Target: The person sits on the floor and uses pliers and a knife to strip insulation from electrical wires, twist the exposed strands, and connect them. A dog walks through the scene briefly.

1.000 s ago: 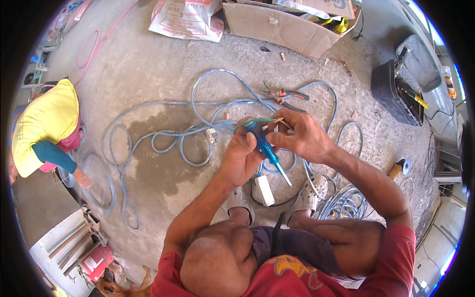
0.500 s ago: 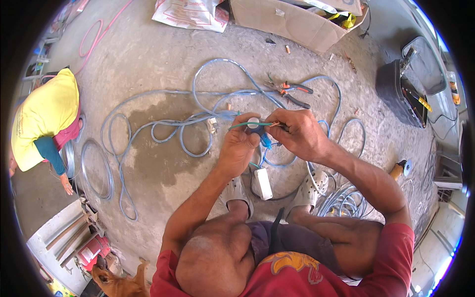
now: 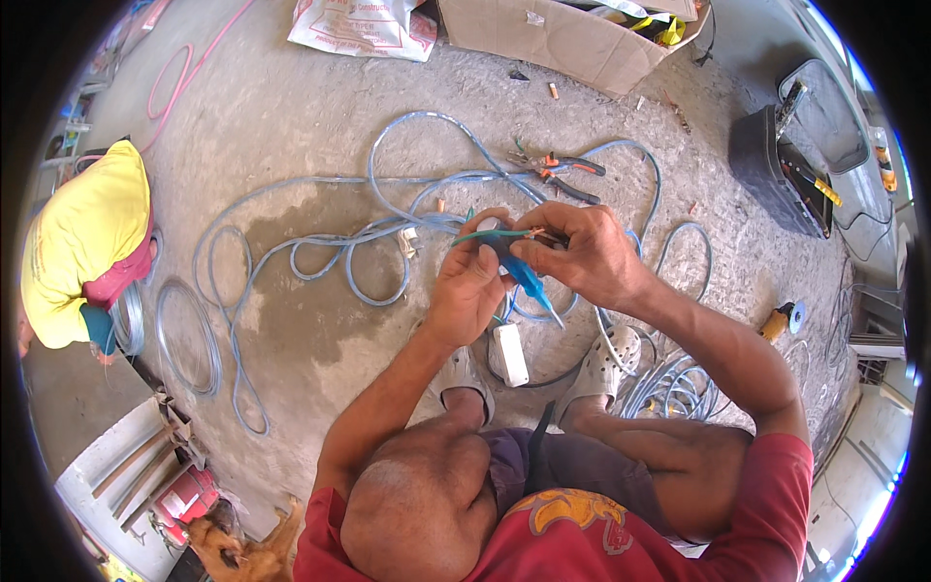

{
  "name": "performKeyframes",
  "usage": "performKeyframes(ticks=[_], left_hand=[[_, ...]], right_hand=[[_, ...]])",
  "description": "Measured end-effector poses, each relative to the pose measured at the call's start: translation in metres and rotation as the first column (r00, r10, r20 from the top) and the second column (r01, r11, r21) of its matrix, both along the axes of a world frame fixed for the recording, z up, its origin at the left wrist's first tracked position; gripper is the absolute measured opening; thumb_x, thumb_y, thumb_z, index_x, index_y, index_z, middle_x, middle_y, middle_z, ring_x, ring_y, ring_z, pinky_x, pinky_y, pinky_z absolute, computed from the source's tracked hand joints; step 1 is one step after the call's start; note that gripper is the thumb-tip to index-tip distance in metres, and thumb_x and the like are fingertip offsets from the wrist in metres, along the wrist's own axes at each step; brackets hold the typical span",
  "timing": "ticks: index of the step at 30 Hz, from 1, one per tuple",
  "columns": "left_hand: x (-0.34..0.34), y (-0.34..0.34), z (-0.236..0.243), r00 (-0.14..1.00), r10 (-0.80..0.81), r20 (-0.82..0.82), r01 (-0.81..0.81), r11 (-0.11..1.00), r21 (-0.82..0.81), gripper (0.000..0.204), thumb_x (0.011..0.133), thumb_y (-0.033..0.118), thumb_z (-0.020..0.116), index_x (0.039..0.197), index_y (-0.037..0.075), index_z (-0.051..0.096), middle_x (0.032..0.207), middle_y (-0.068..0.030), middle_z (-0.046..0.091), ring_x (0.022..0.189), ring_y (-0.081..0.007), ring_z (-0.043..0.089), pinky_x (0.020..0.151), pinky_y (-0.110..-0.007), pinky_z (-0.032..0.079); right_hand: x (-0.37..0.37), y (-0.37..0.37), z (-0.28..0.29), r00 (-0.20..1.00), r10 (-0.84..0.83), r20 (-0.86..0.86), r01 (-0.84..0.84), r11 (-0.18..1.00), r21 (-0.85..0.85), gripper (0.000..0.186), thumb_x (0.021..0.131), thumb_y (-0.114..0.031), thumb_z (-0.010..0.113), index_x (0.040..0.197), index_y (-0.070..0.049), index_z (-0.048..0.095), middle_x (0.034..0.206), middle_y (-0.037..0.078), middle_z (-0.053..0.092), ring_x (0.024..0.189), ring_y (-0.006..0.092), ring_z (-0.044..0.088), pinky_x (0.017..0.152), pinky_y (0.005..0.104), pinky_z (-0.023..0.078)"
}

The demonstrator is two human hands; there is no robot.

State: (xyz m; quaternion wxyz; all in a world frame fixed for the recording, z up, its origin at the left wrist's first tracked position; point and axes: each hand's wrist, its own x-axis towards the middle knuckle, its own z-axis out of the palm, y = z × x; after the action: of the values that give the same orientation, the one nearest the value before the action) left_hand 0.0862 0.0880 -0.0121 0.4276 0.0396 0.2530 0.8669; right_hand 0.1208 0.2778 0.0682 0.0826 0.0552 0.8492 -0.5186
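Observation:
In front of my knees, my left hand point(image 3: 467, 296) is closed around a screwdriver-like tool point(image 3: 524, 276) with a dark upper part, a blue body and a thin tip slanting down to the right. A green wire point(image 3: 480, 235) crosses over its fingers to my right hand point(image 3: 593, 254). The right fingers pinch the wires near a bare copper end point(image 3: 533, 233); part of this grip is hidden. Below the hands, between my shoes, a white rectangular electrical box point(image 3: 509, 355) has wires running from its top.
Blue-grey cable point(image 3: 320, 242) lies looped over the concrete floor. Orange-and-black pliers point(image 3: 570, 170) rest beyond my hands. A black toolbox point(image 3: 761, 160) stands at right, a cardboard box point(image 3: 572, 44) at the far side. A person in yellow point(image 3: 87, 242) bends at left; a dog point(image 3: 247, 543) is at lower left.
The blue tool has tilted, so its body and tip now point down to the right. Both hands keep their grips. The person at left has drawn an arm in; the dog has shifted.

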Motion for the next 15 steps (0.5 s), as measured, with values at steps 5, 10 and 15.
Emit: performKeyframes(ticks=[5,10,15], left_hand=[[0.002,0.001,-0.005,0.986,0.068,-0.152,-0.092,0.984,-0.153,0.051,0.097,0.026,0.066,0.140,0.009,0.044,0.124,-0.0031,0.057,0.116,-0.0140,0.054,0.096,-0.035,0.046],[-0.003,-0.001,-0.016,0.890,0.022,-0.456,-0.205,0.912,-0.356,0.058,0.090,0.032,0.076,0.135,0.005,0.050,0.125,-0.0013,0.055,0.111,-0.0114,0.053,0.096,-0.030,0.044],[-0.001,0.004,-0.009,0.883,0.010,-0.470,-0.184,0.927,-0.326,0.044,0.096,0.017,0.068,0.134,0.003,0.050,0.126,-0.0038,0.054,0.110,-0.0128,0.055,0.098,-0.029,0.044]], right_hand=[[-0.001,-0.009,0.000,0.993,-0.093,0.076,0.090,0.995,0.031,0.022,0.085,-0.018,0.070,0.099,0.000,0.072,0.075,0.020,0.069,0.064,0.0279,0.070,0.061,0.0382,0.053],[0.002,-0.013,-0.006,0.992,-0.120,0.036,0.118,0.991,0.059,0.019,0.084,-0.014,0.069,0.096,0.000,0.071,0.073,0.021,0.068,0.062,0.0308,0.069,0.058,0.0391,0.053],[0.003,-0.009,-0.029,0.965,-0.005,-0.260,0.067,0.971,0.228,0.013,0.080,-0.010,0.069,0.087,0.000,0.065,0.067,0.021,0.064,0.059,0.0361,0.066,0.055,0.0423,0.052]])
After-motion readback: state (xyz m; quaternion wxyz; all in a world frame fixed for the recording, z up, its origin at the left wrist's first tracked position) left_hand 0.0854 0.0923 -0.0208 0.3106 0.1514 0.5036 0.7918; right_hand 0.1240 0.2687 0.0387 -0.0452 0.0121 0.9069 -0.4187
